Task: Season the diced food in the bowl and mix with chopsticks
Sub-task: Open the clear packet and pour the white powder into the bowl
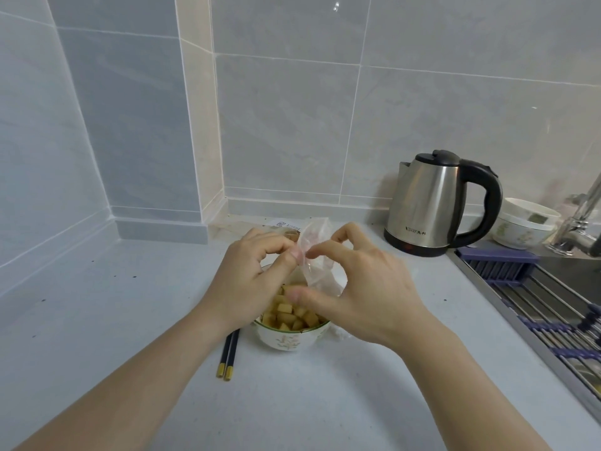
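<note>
A white bowl with a leaf print stands on the counter, filled with yellow-brown diced food. Directly above it hangs a clear plastic bag with something pale inside. My left hand pinches the bag's edge with thumb and fingertips. My right hand pinches the same edge from the right, thumb low near the food. A pair of dark chopsticks with yellow ends lies on the counter left of the bowl, partly under my left wrist.
A steel electric kettle stands at the back right. Beyond it sit stacked white bowls, a faucet and a sink with a roll-up drying rack. A labelled packet lies behind my hands. Tiled walls close the corner.
</note>
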